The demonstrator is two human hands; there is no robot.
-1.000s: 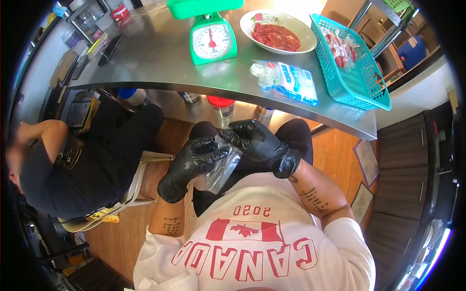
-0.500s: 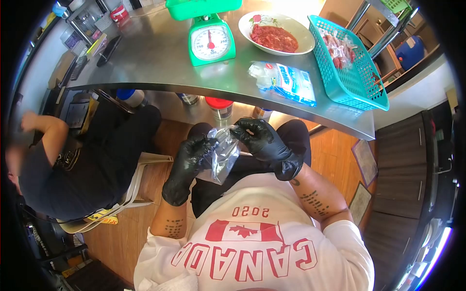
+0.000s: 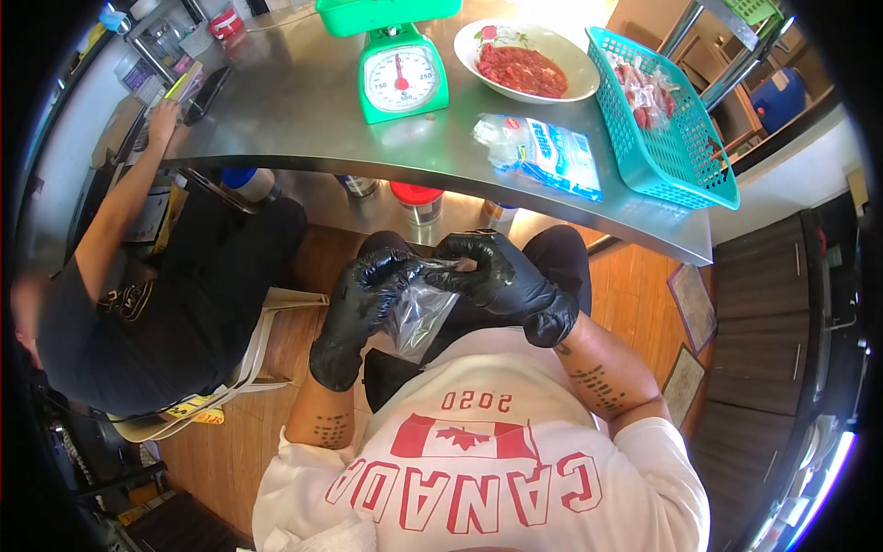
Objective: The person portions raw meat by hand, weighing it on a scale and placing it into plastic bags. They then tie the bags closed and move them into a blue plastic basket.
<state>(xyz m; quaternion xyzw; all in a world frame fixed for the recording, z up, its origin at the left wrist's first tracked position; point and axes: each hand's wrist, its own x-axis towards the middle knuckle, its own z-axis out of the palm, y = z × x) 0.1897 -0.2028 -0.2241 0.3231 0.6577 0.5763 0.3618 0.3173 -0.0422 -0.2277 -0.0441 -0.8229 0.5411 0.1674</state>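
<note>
Both my hands wear black gloves and are close together above my lap, below the table edge. My left hand [image 3: 368,290] pinches one side of the mouth of a clear plastic bag [image 3: 418,317]. Its other side is in the fingers of my right hand [image 3: 492,271]. The bag hangs down between them and looks empty. On the table lies a blue-and-white plastic pack [image 3: 552,158]. Behind it stands a floral bowl [image 3: 579,60] holding red meat [image 3: 522,72]. A green scale [image 3: 402,78] is left of the bowl.
A turquoise basket [image 3: 681,170] with bagged meat [image 3: 644,92] stands at the right end of the steel table [image 3: 276,120]. Another person [image 3: 156,331] sits at the left, one hand on the table's left corner near a phone [image 3: 208,95]. Lidded containers stand underneath.
My hands have come closer together, and the bag's mouth is now stretched between my fingers, with the bag hanging lower. The other person's arm has reached forward to the table.
</note>
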